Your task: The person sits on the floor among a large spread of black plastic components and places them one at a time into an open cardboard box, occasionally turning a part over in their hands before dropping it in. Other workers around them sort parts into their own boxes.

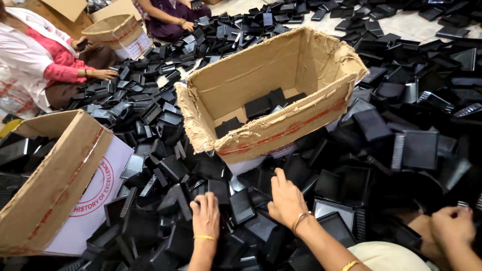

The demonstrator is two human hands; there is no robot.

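Both hands, left and right, flat on black trays.

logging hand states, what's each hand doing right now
Left hand: open, palm down, fingers on the black plastic trays.
Right hand: open, resting on the trays, holding nothing.

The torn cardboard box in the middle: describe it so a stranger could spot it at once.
Start from the huge heap of black plastic trays covering the floor. Just above the person's left hand and right hand, the torn cardboard box sits tilted in the pile. Unlike the box at the left edge, its rim is ragged and frayed, and only a few trays lie on its bare bottom.
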